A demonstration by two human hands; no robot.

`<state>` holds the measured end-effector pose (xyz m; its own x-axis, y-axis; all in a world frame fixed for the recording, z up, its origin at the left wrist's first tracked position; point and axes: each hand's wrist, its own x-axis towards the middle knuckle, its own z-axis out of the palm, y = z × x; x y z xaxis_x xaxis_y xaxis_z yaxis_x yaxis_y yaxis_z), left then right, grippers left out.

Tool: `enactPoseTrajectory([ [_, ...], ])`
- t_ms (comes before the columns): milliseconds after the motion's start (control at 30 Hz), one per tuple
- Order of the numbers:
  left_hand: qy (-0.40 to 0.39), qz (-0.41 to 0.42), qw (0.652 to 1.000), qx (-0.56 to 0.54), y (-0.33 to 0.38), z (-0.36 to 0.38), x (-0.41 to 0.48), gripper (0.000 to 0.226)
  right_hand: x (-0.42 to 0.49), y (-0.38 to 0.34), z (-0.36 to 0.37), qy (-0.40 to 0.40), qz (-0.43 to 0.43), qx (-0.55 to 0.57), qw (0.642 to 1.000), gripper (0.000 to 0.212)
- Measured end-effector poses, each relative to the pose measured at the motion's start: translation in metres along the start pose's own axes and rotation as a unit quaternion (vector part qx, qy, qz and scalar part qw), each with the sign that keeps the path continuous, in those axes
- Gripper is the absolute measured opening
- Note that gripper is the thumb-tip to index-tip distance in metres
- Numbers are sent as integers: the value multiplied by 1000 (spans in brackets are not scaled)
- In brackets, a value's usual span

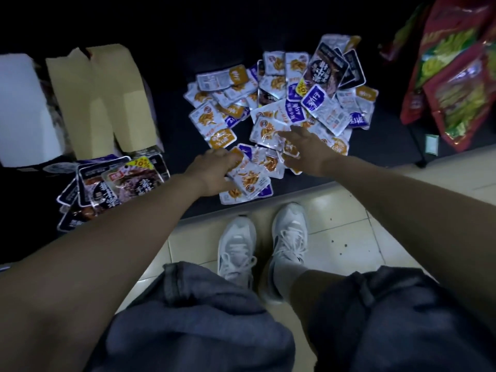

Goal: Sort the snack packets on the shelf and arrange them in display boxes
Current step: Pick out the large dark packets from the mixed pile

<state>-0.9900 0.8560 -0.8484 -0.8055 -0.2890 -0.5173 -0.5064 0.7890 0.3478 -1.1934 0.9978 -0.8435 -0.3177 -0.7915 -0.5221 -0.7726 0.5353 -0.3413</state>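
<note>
Gripping orange packet [249,181], left hand [214,170], "10%" sticker [141,163]

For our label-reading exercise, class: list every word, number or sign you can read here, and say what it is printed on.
"10%": yellow badge on the dark packet in the left stack.
Chinese characters on it and on the purple-and-orange packets: upside down, too blurred to read.
Print on the red bags: blurred, unreadable.
Cardboard boxes: no text visible.
</note>
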Motion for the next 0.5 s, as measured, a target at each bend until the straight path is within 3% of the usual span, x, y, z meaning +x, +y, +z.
enactPoseTrajectory([
  [100, -37, -6, 999, 24, 2, 14, 20, 102, 16, 1, 15, 4, -23, -74, 997, 89],
  [200, -23, -8, 998, 51, -7, 33, 33, 115, 32, 3, 30, 44, -34, -147, 988, 94],
  [367, 78, 50, 993, 68, -27, 45, 41, 106, 40, 22, 40, 179, -61, -187, 964, 67],
  [500, 133, 36, 989, 53, -23, 36, 46, 84, 37, 38, 34, 199, -24, -202, 959, 59],
])
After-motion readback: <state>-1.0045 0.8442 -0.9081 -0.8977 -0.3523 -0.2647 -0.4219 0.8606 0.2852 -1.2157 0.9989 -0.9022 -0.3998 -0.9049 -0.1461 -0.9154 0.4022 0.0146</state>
